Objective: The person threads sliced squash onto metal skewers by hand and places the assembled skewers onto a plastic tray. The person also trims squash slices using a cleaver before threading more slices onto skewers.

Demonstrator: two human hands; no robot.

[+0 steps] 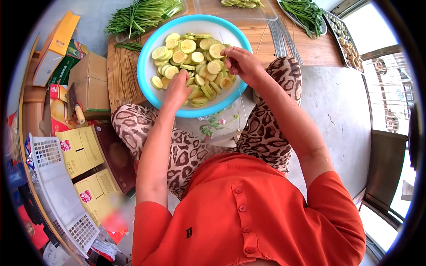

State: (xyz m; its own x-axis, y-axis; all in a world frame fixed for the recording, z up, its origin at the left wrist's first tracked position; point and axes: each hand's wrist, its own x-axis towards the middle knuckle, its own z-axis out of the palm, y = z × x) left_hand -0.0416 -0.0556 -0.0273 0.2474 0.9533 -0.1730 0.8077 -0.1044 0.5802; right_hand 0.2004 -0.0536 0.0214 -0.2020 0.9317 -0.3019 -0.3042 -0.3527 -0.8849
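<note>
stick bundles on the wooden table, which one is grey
The grey bundle is the one right of the blue-rimmed basin; the other bundle, left of it, is tan.

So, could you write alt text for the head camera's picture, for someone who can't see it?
A person's left hand and right hand reach into a blue-rimmed white bowl of round, pale green vegetable slices, seen from above. Beyond it, leafy greens and thin sticks lie on a wooden table.
</note>
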